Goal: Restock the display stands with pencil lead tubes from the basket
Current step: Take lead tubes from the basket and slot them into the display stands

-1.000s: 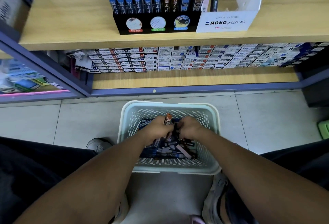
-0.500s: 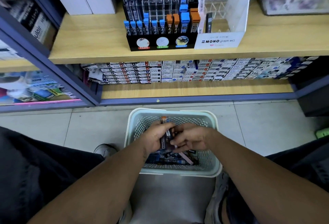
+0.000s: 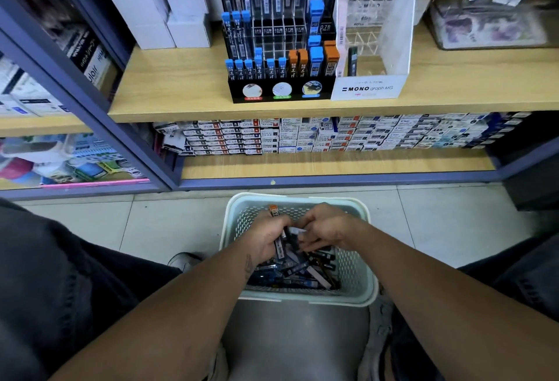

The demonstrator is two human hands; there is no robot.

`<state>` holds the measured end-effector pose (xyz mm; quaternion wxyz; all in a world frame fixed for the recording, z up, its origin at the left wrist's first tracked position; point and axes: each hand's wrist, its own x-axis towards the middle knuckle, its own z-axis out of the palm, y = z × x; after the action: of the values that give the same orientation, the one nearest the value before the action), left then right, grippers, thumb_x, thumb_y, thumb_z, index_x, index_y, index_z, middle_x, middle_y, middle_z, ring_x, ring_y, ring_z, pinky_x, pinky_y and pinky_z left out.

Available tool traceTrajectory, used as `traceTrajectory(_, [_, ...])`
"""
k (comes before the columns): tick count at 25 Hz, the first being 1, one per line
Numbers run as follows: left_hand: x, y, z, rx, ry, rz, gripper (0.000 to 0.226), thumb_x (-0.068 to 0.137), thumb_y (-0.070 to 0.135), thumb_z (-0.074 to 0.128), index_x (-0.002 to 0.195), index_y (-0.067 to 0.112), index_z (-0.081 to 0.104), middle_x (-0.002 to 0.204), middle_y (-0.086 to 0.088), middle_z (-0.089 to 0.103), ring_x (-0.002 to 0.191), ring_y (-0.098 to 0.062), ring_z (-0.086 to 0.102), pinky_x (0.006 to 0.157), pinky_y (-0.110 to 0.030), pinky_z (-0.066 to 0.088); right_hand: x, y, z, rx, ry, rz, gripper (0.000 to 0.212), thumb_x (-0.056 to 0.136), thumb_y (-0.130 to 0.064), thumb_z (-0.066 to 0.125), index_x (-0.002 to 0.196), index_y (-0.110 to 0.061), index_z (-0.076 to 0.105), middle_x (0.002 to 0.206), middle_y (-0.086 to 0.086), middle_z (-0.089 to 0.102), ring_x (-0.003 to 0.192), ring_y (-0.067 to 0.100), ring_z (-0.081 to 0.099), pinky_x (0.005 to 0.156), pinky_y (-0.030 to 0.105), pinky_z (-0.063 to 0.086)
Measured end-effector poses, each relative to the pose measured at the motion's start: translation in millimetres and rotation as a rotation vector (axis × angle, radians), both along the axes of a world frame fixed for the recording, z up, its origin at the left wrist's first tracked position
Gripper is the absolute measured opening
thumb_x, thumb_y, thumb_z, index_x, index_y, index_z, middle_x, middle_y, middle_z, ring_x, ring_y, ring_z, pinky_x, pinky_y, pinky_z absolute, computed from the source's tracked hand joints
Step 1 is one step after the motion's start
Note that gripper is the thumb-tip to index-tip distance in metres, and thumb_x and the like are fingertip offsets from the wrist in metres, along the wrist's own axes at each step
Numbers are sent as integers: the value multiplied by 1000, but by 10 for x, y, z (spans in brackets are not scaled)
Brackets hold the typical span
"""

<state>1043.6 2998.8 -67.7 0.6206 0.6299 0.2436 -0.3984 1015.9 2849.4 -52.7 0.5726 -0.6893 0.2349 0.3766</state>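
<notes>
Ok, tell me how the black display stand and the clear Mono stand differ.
The black display stand is opaque and tiered, with many blue- and orange-capped tubes; the clear Mono stand is transparent, and only one dark tube shows in it. Both stand side by side on the wooden shelf.

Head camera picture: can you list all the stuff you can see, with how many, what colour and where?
basket: one, pale green, on the floor tiles below the shelves
loose lead tubes: a heap, too many to count, dark with blue, in the basket
orange-capped tube: one, sticking up from the left hand
black display stand: one, on the upper wooden shelf, holding blue- and orange-capped tubes, some slots bare
clear display stand: one, white MONO graph label, right beside the black one, holding one dark tube
white boxes: a few, left of the stands
small boxes: many stacked rows, white, lower shelf
left hand: grips several tubes
right hand: fingers curled at the same bunch, in the basket
</notes>
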Motion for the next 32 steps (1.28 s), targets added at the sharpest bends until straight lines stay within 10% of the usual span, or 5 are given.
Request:
traceTrajectory(10, [241,38,834,-75,-79,-344,8,95,0,61,95,2,54,63,-8,59,48,-15,54,45,-26,48,205,-410,840,-85,-160,127,7,97,-7,63,103,-2,64,87,16,74,62,17,66,48,21,44])
traceTrajectory(17, [752,-131,2051,-172,-330,-342,5,95,0,61,95,1,56,66,-12,61,49,-16,54,46,-28,48,520,-453,1836,-161,-569,24,12,79,-3,81,78,-7,70,68,7,65,60,13,58,57,23,47])
traceTrajectory(22, [1042,-293,2735,-271,-414,-302,4,95,-1,60,94,0,56,67,-11,58,51,-17,54,47,-28,49,740,-604,2642,-131,-823,-66,25,85,10,70,104,-2,59,69,21,65,56,22,66,60,33,58])
traceTrajectory(32, [1300,-793,2919,-250,-465,-164,11,94,-6,57,86,1,54,61,-12,55,45,-17,52,44,-24,46,1216,-1177,2681,-740,-1051,-111,10,83,-6,80,89,-13,75,78,1,73,72,16,71,72,23,57])
